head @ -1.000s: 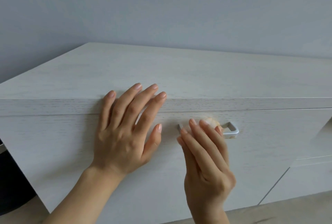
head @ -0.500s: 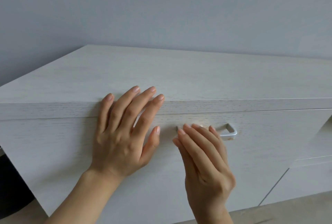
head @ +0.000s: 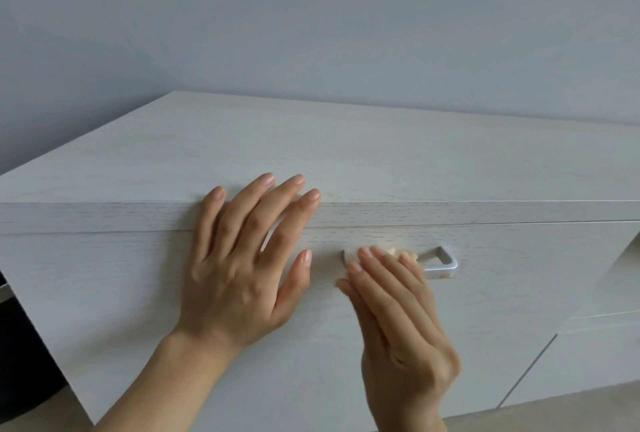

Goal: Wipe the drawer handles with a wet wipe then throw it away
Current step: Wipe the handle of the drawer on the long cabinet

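My right hand point(head: 398, 320) has straight fingers pressing the wet wipe point(head: 350, 256) onto the left end of the drawer handle point(head: 445, 265), high on the drawer front point(head: 121, 293); the thumb is hidden. My left hand point(head: 239, 279) lies flat and empty beside it, fingertips reaching the cabinet's top edge point(head: 485, 211). The wipe looks thin, soft and limp, probably slick on metal, so I'd wrap it around the bar and pinch. I can read no label or writing.
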